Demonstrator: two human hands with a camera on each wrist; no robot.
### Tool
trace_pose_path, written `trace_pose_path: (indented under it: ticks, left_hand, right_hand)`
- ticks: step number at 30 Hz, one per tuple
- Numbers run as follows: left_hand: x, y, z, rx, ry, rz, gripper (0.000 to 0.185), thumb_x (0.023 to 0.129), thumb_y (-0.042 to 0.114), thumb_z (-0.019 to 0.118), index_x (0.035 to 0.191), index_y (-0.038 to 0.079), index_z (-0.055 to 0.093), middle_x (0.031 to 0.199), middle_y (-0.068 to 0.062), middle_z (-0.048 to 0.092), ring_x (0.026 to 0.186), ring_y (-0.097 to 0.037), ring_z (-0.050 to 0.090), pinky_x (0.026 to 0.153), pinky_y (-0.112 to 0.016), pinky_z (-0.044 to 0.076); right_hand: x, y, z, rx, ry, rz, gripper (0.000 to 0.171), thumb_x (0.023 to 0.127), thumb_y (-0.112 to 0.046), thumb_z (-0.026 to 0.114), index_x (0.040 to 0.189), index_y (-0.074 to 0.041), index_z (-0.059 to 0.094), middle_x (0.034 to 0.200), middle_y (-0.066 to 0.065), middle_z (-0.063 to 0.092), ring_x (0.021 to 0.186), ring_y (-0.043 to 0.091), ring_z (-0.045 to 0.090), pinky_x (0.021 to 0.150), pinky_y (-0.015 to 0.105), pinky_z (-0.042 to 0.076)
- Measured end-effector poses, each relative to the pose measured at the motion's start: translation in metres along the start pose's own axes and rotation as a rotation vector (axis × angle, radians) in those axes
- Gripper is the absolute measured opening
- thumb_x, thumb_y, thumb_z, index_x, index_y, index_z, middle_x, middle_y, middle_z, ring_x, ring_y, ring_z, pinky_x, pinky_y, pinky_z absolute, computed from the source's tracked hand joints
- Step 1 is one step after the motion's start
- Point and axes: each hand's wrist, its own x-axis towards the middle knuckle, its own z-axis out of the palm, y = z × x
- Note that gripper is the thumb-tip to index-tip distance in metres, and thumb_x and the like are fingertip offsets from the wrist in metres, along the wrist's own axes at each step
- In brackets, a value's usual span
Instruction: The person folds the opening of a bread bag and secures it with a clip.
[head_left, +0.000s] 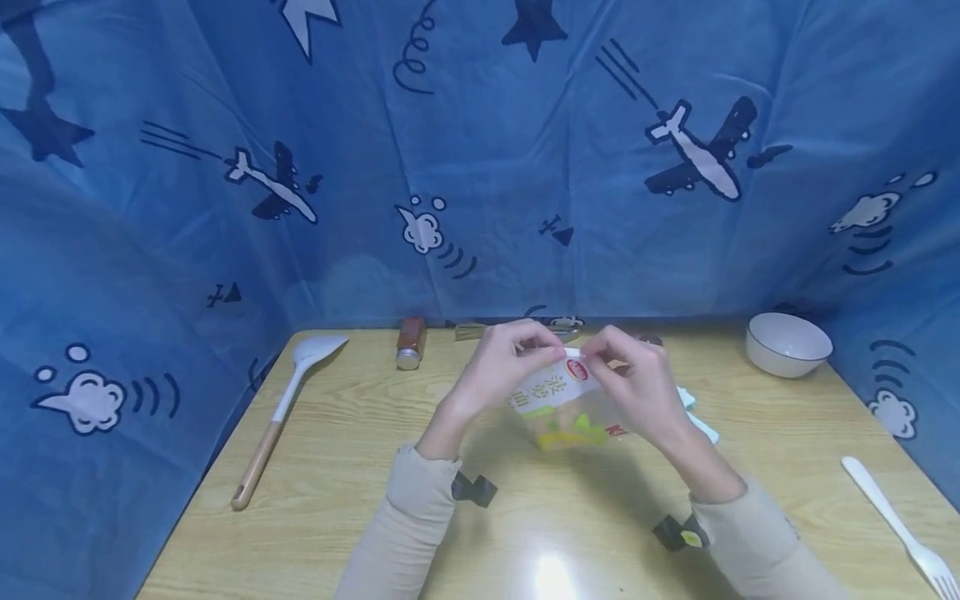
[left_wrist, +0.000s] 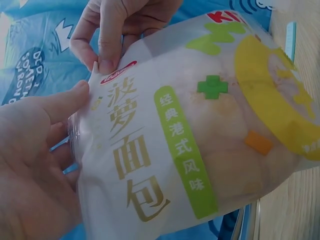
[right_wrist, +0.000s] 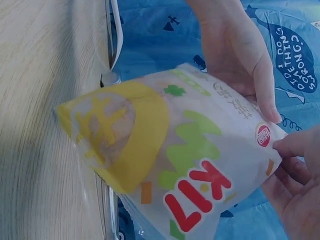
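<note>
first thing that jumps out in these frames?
The bread packet, white with yellow and green print, held up over the middle of the wooden table; the left hand and right hand both pinch its top edge. Behind hangs a blue airplane-print cloth, with a white bowl at the far right corner.

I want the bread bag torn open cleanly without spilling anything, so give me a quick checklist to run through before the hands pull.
1. Left hand pinches the top edge of the bread bag: ok.
2. Right hand pinches the same edge right beside it: ok.
3. Bag lifted off the wooden table, free to move: ok.
4. Top seal unbroken so far: ok, no tear shows in either wrist view.
5. A tear notch under the fingers: cannot tell, the fingertips cover that spot.
6. White bowl, seasoning bottle, white spatula and white fork lie well away from the hands: ok.
</note>
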Motion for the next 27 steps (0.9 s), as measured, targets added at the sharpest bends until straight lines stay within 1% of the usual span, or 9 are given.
trace_pose_path:
  ticks: [3, 6, 9, 12, 16, 18, 20, 24, 27]
  left_hand:
    - [0.0, 0.0, 0.0, 0.001, 0.012, 0.016, 0.007, 0.095, 0.018, 0.078, 0.098, 0.012, 0.08, 0.098, -0.002, 0.079, 0.084, -0.007, 0.068, 0.079, -0.023, 0.057]
    - [0.001, 0.0, 0.0, -0.005, 0.009, 0.014, 0.007, 0.095, 0.016, 0.079, 0.098, 0.01, 0.08, 0.096, -0.003, 0.079, 0.08, -0.007, 0.067, 0.075, -0.023, 0.056]
    - [0.002, 0.002, -0.001, -0.024, 0.003, -0.007, 0.007, 0.093, 0.014, 0.08, 0.097, 0.009, 0.081, 0.096, -0.006, 0.08, 0.077, -0.007, 0.068, 0.072, -0.023, 0.057]
    - [0.002, 0.005, -0.002, -0.046, -0.002, -0.033, 0.008, 0.092, 0.013, 0.081, 0.097, 0.007, 0.081, 0.095, -0.009, 0.08, 0.075, -0.007, 0.068, 0.071, -0.023, 0.058]
    - [0.002, 0.008, -0.005, -0.062, -0.015, -0.064, 0.008, 0.091, 0.012, 0.082, 0.096, 0.006, 0.081, 0.093, -0.011, 0.08, 0.073, -0.006, 0.067, 0.07, -0.022, 0.057]
    - [0.002, 0.009, -0.006, -0.069, -0.024, -0.082, 0.008, 0.091, 0.012, 0.082, 0.095, 0.005, 0.081, 0.092, -0.012, 0.08, 0.073, -0.005, 0.067, 0.069, -0.022, 0.057]
    - [0.002, 0.009, -0.007, -0.082, -0.038, -0.107, 0.008, 0.091, 0.011, 0.082, 0.095, 0.004, 0.08, 0.092, -0.013, 0.08, 0.072, -0.005, 0.067, 0.069, -0.022, 0.057]
    - [0.001, 0.01, -0.008, -0.107, -0.064, -0.169, 0.009, 0.09, 0.009, 0.082, 0.095, 0.003, 0.08, 0.093, -0.015, 0.081, 0.071, -0.005, 0.068, 0.071, -0.023, 0.057]
    - [0.0, 0.01, -0.008, -0.106, -0.061, -0.196, 0.008, 0.089, 0.009, 0.083, 0.094, 0.003, 0.08, 0.093, -0.015, 0.081, 0.071, -0.005, 0.067, 0.071, -0.022, 0.057]
  right_hand:
    - [0.0, 0.001, -0.001, -0.005, -0.006, -0.01, 0.021, 0.087, 0.018, 0.071, 0.088, -0.003, 0.071, 0.087, 0.011, 0.08, 0.081, 0.032, 0.079, 0.065, 0.014, 0.06]
    - [0.001, 0.002, -0.003, -0.033, 0.0, -0.069, 0.022, 0.084, 0.019, 0.073, 0.086, -0.004, 0.071, 0.085, 0.008, 0.079, 0.079, 0.027, 0.078, 0.065, 0.014, 0.059]
    - [0.002, 0.005, -0.004, -0.081, 0.011, -0.199, 0.025, 0.08, 0.022, 0.074, 0.084, -0.003, 0.07, 0.084, 0.008, 0.079, 0.077, 0.023, 0.077, 0.065, 0.016, 0.059]
    - [0.004, 0.007, -0.005, -0.124, 0.023, -0.343, 0.028, 0.075, 0.024, 0.074, 0.084, -0.002, 0.069, 0.084, 0.009, 0.078, 0.076, 0.024, 0.075, 0.067, 0.022, 0.06]
    - [0.006, 0.01, -0.007, -0.161, 0.012, -0.459, 0.025, 0.078, 0.021, 0.074, 0.083, -0.003, 0.067, 0.084, 0.008, 0.078, 0.076, 0.024, 0.075, 0.067, 0.031, 0.061]
    - [0.006, 0.012, -0.008, -0.179, -0.004, -0.488, 0.021, 0.083, 0.017, 0.071, 0.082, -0.003, 0.067, 0.083, 0.008, 0.077, 0.076, 0.023, 0.075, 0.066, 0.032, 0.061]
    - [0.006, 0.014, -0.008, -0.193, -0.018, -0.512, 0.019, 0.085, 0.015, 0.069, 0.082, -0.004, 0.067, 0.084, 0.007, 0.077, 0.076, 0.022, 0.075, 0.065, 0.033, 0.062]
    - [0.006, 0.016, -0.009, -0.193, -0.038, -0.539, 0.019, 0.084, 0.016, 0.067, 0.083, -0.004, 0.067, 0.085, 0.007, 0.077, 0.075, 0.022, 0.075, 0.065, 0.032, 0.062]
    - [0.006, 0.014, -0.008, -0.16, -0.056, -0.507, 0.022, 0.081, 0.019, 0.07, 0.086, -0.003, 0.068, 0.086, 0.007, 0.077, 0.077, 0.022, 0.076, 0.067, 0.029, 0.062]
